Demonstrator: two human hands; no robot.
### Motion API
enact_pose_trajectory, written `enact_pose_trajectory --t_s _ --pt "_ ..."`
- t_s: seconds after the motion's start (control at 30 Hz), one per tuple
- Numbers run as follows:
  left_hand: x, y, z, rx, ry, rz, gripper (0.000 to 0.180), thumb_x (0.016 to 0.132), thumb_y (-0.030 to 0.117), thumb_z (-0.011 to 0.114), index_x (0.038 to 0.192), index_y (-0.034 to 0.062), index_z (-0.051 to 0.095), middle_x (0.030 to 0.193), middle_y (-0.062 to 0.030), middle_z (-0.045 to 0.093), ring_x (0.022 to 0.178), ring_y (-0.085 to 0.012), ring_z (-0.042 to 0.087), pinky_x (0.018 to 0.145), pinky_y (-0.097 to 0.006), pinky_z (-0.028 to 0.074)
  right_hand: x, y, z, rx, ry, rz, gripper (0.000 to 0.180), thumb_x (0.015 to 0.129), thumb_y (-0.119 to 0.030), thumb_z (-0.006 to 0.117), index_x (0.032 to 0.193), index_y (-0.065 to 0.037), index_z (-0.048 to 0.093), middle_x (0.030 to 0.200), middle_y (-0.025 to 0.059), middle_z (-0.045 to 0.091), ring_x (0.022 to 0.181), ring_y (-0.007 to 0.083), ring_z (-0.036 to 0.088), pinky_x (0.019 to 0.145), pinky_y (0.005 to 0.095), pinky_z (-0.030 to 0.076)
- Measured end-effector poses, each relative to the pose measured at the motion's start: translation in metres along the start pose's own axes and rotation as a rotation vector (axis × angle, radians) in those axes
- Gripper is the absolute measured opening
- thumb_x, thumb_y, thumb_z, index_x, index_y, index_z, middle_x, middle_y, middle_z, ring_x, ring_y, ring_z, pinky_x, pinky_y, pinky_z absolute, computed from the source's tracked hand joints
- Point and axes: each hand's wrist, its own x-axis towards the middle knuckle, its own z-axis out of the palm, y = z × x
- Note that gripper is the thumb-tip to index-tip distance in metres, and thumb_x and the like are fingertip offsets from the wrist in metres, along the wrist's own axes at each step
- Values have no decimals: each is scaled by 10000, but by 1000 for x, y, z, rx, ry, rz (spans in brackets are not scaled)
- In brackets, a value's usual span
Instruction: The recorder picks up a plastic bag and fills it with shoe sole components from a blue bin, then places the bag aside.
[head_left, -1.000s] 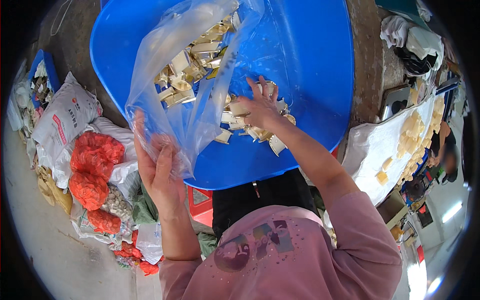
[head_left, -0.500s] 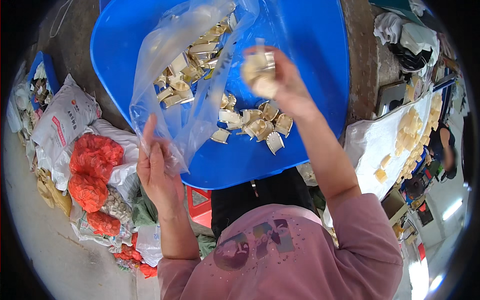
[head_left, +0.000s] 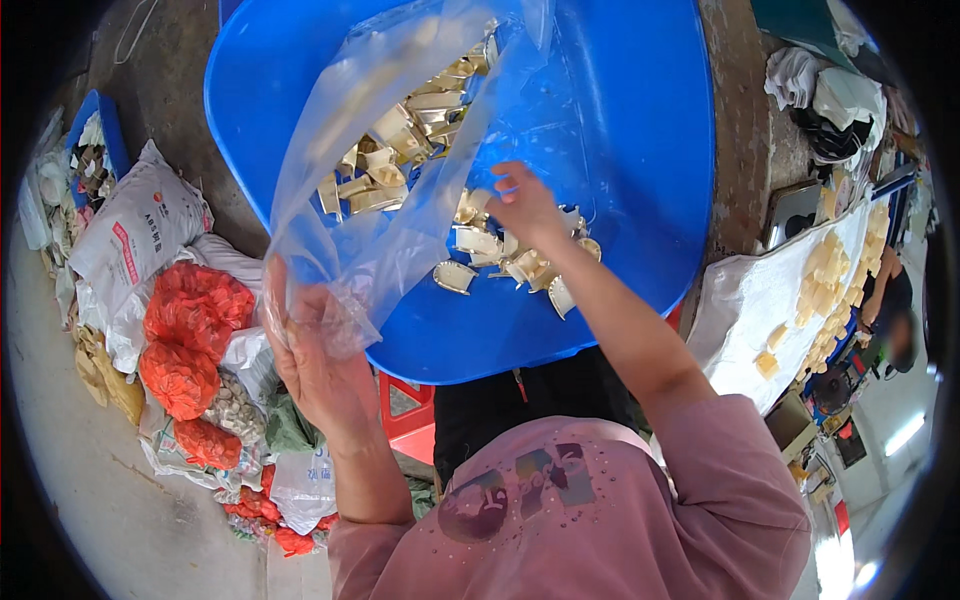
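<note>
A clear plastic bag (head_left: 310, 150) lies open across the blue tub (head_left: 640, 120), with several glossy cream-gold curved pieces (head_left: 400, 125) in it. My left hand (head_left: 320, 350) grips the bag's near end, and the plastic partly covers the fingers. Just right of the bag, more of these curved pieces (head_left: 475, 243) lie loose on the tub's floor. Over that pile is my right hand (head_left: 527, 212), fingers apart and bent, with nothing seen in it. My right hand and wrist hide part of the pile.
Red plastic bags (head_left: 195, 310) and white sacks (head_left: 140, 220) are heaped at the left. A red stool (head_left: 408, 425) stands below the tub. At the right, a white sheet (head_left: 740, 310) bears several cream pieces, and a person (head_left: 890, 300) is farther off.
My right hand has come down and left toward the loose pile, and the cream pieces it held no longer show in it. My left hand stays at the bag. The whole view has shifted slightly.
</note>
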Motion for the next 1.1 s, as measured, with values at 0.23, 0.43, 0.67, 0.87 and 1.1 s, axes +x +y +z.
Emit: enact_pose_trajectory --t_s 0.23,0.43,0.67,0.87,1.1 --pt "-9 1 -3 56 76 -36 580 880 261 495 1330 -30 272 1022 -99 497 931 -179 475 857 -337 387 16 1 77 -567 -15 393 671 623 -461 673 1143 -85 477 1115 200 460 1086 294 434 900 426 349" --pt "-7 -2 -7 226 102 37 494 905 234 447 1297 -42 329 1117 -134 487 998 -190 477 884 -339 375 15 36 23 -6 300 227 577 618 -282 719 1072 -24 474 993 161 547 998 280 502 876 392 389" --pt "-10 6 -13 210 159 -38 419 933 197 385 1269 -52 357 1251 -172 429 1143 -252 438 969 -407 342 -26 -89 -45 705 19 -227 541 650 -65 651 1138 -7 423 1094 141 507 1034 247 510 887 332 424" --pt "-6 3 -2 -221 92 -161 495 921 310 414 1296 -5 337 1240 -124 448 1107 -254 468 945 -415 374 -15 -133 10 -192 -26 -703 474 685 -86 678 1122 -63 493 1158 123 495 1075 242 497 903 343 416" --pt "-8 7 -4 -305 228 -191 576 888 443 425 1335 100 309 1244 -142 428 1135 -287 433 948 -469 347 -11 -31 -34 -169 -153 -152 477 683 -229 692 1103 -58 543 1031 153 569 1075 273 488 934 406 361"
